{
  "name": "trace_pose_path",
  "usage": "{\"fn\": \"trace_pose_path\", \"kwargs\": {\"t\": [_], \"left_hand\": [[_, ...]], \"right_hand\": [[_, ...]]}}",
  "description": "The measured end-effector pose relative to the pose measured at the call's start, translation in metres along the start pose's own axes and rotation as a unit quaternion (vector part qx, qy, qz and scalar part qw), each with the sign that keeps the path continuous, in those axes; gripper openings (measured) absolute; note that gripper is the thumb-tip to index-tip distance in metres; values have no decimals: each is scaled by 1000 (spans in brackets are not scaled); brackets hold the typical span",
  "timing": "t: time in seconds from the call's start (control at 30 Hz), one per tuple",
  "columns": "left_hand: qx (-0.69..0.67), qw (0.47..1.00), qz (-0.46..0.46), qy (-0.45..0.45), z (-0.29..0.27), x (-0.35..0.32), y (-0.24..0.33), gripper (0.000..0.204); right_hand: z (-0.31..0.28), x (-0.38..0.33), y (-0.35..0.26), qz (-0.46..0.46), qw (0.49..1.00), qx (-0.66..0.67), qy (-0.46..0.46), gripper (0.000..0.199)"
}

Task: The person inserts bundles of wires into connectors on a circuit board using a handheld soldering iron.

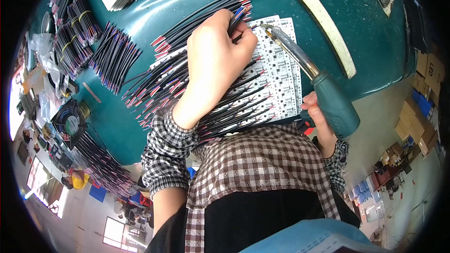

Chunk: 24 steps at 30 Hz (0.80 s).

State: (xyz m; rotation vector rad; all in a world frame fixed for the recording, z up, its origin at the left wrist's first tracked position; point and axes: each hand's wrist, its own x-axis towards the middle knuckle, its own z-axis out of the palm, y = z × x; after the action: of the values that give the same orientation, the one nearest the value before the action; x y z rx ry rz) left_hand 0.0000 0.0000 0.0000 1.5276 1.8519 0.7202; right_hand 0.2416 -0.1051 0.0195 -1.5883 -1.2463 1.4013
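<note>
My left hand pinches a short black wire with red and blue ends and holds its tip down on a white circuit board panel. My right hand grips the teal handle of a soldering iron; its metal shaft slants up to the left and its tip sits at the board's upper edge, right beside the left fingertips. Several black wires with red and blue ends lie soldered in rows across the board, under my left wrist.
On the teal table lie loose wires fanned at the left, banded wire bundles and a small fan further left. A cream strip lies at the right. Cardboard boxes stand beyond the table's right edge.
</note>
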Motion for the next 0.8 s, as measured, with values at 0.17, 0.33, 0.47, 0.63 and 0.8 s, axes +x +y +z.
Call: {"fn": "trace_pose_path", "kwargs": {"t": [0.17, 0.33, 0.47, 0.63, 0.8], "left_hand": [[-2, 1000, 1, 1, -1, 1, 0, 16], [-3, 1000, -4, -9, -1, 2, -1, 16], [-8, 1000, -16, -19, -2, 3, 2, 18], [-16, 999, -23, -25, -3, 3, 1, 19], [-18, 999, -22, -23, -3, 3, 2, 20]], "right_hand": [[4, 3, -1, 10, 1000, 6, 14, 61], [4, 4, -2, 18, 1000, -9, 12, 60], [0, 4, -3, -6, 998, -65, -23, 60], [0, 2, -3, -34, 995, -91, -34, 61], [4, 4, -7, -38, 999, 5, -10, 66]]}}
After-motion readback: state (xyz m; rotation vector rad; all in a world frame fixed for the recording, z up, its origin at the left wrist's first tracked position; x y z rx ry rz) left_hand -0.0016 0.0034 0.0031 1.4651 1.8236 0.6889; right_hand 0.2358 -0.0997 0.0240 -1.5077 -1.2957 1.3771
